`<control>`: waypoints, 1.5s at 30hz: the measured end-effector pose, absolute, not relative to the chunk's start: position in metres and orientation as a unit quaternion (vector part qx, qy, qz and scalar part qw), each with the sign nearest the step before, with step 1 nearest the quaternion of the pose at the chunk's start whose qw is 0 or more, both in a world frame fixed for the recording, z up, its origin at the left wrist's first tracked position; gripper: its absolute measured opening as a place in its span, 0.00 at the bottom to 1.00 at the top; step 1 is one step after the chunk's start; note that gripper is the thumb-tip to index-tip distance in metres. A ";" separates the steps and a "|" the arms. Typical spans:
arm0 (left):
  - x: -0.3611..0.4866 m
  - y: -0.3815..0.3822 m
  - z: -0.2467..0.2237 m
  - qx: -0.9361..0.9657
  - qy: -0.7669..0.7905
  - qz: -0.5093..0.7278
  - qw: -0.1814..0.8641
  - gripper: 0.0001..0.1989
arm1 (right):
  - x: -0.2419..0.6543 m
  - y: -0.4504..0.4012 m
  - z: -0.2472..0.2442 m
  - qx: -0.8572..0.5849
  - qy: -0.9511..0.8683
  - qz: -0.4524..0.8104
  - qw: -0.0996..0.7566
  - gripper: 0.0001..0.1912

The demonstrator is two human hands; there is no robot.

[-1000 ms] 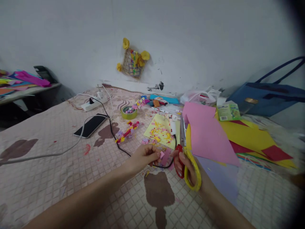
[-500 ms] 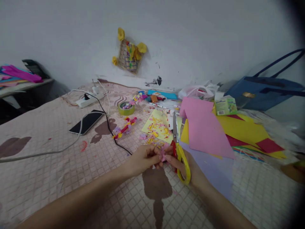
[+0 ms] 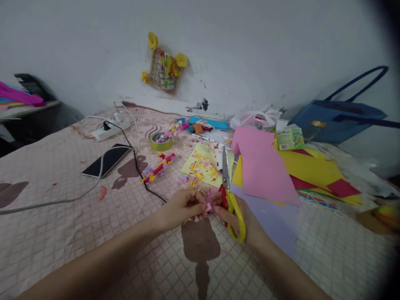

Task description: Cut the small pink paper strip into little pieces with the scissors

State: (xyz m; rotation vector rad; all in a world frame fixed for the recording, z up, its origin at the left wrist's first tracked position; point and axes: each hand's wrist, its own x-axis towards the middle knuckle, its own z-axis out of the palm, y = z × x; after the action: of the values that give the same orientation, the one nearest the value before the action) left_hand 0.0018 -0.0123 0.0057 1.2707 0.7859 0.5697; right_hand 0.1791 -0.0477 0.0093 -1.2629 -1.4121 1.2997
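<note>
Between thumb and fingers, my left hand [image 3: 186, 207] pinches a small piece of pink paper [image 3: 209, 206]. My right hand [image 3: 242, 216] is close beside it, its fingertips near the paper. Scissors [image 3: 233, 204] with yellow and red handles hang on the right hand, blades pointing up and away; the fingers are partly hidden behind the handles. Just beyond the hands, yellow and pink paper scraps [image 3: 203, 166] lie on a pale yellow sheet [image 3: 192, 160]. Left of that is a strip decorated with red, yellow and lilac paper [image 3: 158, 168].
A roll of green tape [image 3: 161, 143], a phone [image 3: 106, 161], a power strip [image 3: 111, 131] and cables lie to the left. Pink sheets [image 3: 265, 166], a lilac sheet [image 3: 268, 221] and yellow paper [image 3: 312, 171] are at right, before a blue bag [image 3: 337, 121].
The camera view has turned slightly, shifting the scene left. My hands have drawn slightly apart, and the pink piece now shows at the left fingertips. The scissors stay in my right hand.
</note>
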 end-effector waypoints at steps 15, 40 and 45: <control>-0.003 -0.003 0.009 0.517 0.375 0.304 0.707 0.14 | 0.180 -0.053 -0.004 -0.526 -0.541 0.512 0.411 0.17; 0.009 0.007 0.023 0.373 0.366 0.519 0.677 0.09 | 0.181 -0.065 -0.014 -0.524 -0.618 0.486 0.327 0.23; 0.006 0.004 0.026 0.370 0.357 0.522 0.680 0.09 | 0.178 -0.068 -0.001 -0.507 -0.618 0.512 0.316 0.20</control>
State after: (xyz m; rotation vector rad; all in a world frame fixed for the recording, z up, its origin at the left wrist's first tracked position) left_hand 0.0065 0.0039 0.0260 0.8311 0.8013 1.1724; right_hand 0.1778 -0.0684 -0.0007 -1.3348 -1.6270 1.3487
